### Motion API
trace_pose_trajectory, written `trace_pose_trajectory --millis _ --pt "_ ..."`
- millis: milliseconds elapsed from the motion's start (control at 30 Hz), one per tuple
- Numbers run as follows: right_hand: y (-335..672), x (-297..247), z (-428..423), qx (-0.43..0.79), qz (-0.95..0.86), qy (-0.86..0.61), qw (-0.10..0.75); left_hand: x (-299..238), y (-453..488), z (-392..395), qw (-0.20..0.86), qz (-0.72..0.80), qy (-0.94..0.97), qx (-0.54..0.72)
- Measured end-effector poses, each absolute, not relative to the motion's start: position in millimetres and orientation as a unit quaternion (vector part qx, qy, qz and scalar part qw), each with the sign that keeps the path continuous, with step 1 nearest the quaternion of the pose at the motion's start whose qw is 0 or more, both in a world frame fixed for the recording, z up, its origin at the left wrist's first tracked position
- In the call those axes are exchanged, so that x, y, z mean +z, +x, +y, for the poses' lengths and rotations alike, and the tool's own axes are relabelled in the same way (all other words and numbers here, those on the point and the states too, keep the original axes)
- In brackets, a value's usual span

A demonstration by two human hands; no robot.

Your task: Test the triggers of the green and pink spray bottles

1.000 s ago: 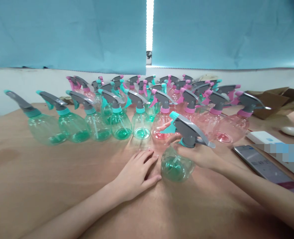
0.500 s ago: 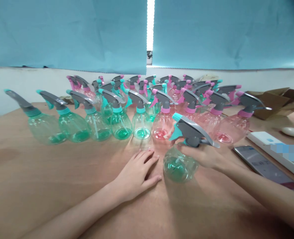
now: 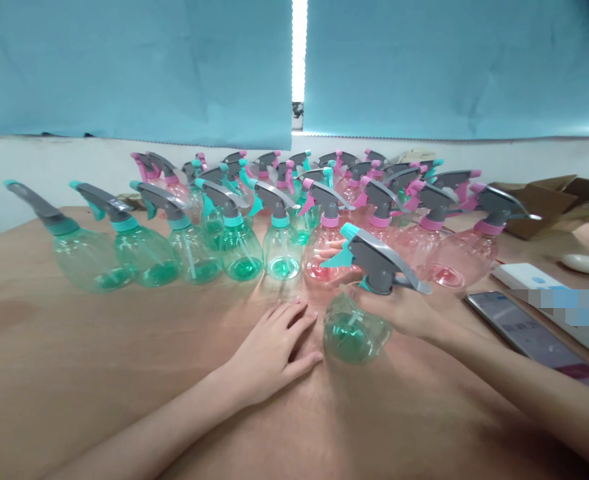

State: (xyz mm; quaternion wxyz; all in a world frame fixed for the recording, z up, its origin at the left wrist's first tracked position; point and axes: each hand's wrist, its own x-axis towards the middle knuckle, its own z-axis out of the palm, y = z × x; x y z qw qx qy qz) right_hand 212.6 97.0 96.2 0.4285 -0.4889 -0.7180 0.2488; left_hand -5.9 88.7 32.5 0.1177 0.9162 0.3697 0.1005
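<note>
My right hand (image 3: pixel 407 308) is wrapped round the neck of a green spray bottle (image 3: pixel 355 331) with a grey and teal trigger head, which stands on the brown table (image 3: pixel 99 353) in front of me. My left hand (image 3: pixel 274 349) lies flat on the table just left of that bottle, fingers stretched out and holding nothing. Behind both hands stand rows of several spray bottles, green ones (image 3: pixel 237 243) on the left and pink ones (image 3: pixel 427 243) on the right.
A phone (image 3: pixel 517 327) lies on the table at the right, beside a white box (image 3: pixel 529 277). Brown cardboard (image 3: pixel 544 200) and a white mouse-like object (image 3: pixel 585 263) sit at the far right. Blue sheets (image 3: pixel 134 67) hang on the wall behind.
The green bottle in my right hand shifted slightly right and back again, its trigger head tilting a little. My left hand has stayed flat in place.
</note>
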Motion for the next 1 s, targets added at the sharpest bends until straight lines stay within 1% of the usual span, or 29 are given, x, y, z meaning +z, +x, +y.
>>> trace_pose_trajectory --millis 233,433,1000 --pt "212.7 95.8 98.1 0.244 -0.718 -0.481 0.44 33.2 -5.2 88.3 0.117 0.373 0.916 0.089" --pt "214.7 91.3 99.1 0.24 -0.723 -0.484 0.43 32.2 -5.4 89.4 0.116 0.372 0.916 0.097" --pt "214.0 91.8 98.8 0.298 -0.71 -0.487 0.411 31.8 -5.9 88.4 0.112 0.371 0.918 0.09"
